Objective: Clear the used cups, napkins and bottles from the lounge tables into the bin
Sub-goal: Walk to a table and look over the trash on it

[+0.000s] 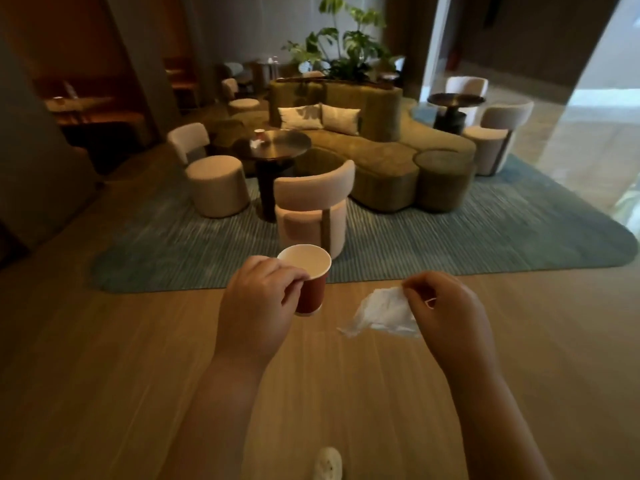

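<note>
My left hand [258, 306] grips a red paper cup [310, 282] with a white inside, held upright above the wooden floor. My right hand [446, 313] pinches a crumpled white napkin [384, 313] that hangs down to its left. Farther off, a second red cup [259, 134] and a white napkin [255, 143] lie on a dark round table [284, 143] between the chairs. No bin shows in this view.
A blue rug [485, 237] carries cream armchairs [313, 209], a green sofa [374, 150] and a round green pouf [445, 180]. Another dark table [455, 100] stands at the back right. My shoe [329, 464] shows at the bottom edge. Bare wooden floor [121, 358] lies around me.
</note>
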Available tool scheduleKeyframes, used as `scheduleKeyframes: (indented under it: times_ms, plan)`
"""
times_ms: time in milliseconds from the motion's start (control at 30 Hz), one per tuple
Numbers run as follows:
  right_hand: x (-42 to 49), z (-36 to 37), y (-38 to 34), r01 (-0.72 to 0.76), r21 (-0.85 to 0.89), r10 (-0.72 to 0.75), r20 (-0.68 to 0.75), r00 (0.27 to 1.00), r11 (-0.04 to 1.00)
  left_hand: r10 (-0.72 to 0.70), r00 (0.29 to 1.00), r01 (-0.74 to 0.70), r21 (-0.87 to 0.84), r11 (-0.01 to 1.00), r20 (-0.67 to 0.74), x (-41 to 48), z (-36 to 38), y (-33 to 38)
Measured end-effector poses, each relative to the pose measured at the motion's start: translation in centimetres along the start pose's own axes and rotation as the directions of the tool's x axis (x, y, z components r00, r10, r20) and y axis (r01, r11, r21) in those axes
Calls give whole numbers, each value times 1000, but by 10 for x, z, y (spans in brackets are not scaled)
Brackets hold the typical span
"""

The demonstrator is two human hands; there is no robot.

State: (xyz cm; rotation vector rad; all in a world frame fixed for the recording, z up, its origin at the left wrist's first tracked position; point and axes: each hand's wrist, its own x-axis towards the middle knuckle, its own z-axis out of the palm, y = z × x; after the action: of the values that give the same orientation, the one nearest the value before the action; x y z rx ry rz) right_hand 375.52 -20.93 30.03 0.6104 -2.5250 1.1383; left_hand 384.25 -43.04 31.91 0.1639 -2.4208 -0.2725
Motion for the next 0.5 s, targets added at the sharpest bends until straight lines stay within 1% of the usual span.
scheduleKeyframes:
  times_ms: [167,333,433,500]
  plan:
    - [57,5,54,-67,-68,61,-96,994,995,81,996,-79,-89,993,26,63,70,5]
    - [153,25,99,-65,-124,52,-107,993,990,118,993,-114,-174,978,16,145,136,-4]
    - [213,31,116,-66,-150,46,-136,990,986,142,990,-137,-198,971,12,197,175,-6]
    - [241,32,129,-91,-141,68,-161,985,986,170,985,-162,-216,963,18,227,202,-3]
